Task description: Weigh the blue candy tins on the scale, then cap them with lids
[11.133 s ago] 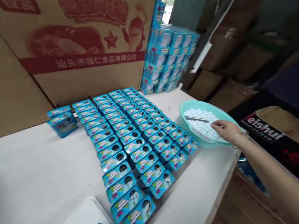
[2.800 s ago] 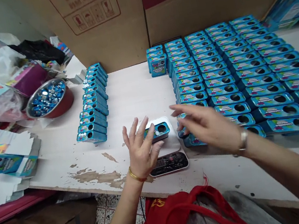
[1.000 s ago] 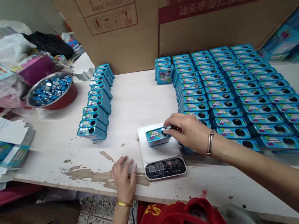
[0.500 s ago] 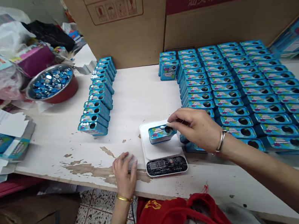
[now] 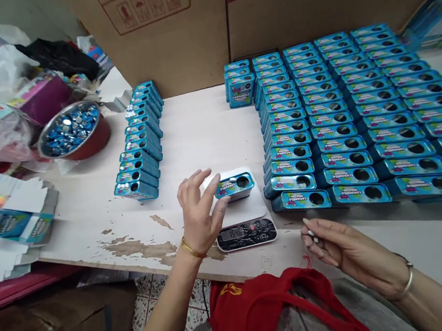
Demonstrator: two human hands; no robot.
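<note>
A small blue tin [image 5: 234,185] with a round hole in its lid sits on a white digital scale [image 5: 242,219] at the table's near edge. My left hand [image 5: 200,212] is raised beside the tin's left end, fingers apart and curved, fingertips at or just short of it. My right hand [image 5: 342,250] lies palm up near the table's front edge, right of the scale, its fingers loosely curled around a couple of small white candies [image 5: 312,234].
Several rows of identical blue tins [image 5: 364,107] cover the table's right half. A shorter line of tins [image 5: 138,140] stands to the left. A red-rimmed metal bowl of blue lids [image 5: 72,131], flat cartons [image 5: 2,224] and bags lie far left. Cardboard boxes [image 5: 163,22] form the back wall.
My right hand has drawn back from the tin's hole to the table's front edge, holding white candies. My left hand rose from the table and reached to the tin's left end.
</note>
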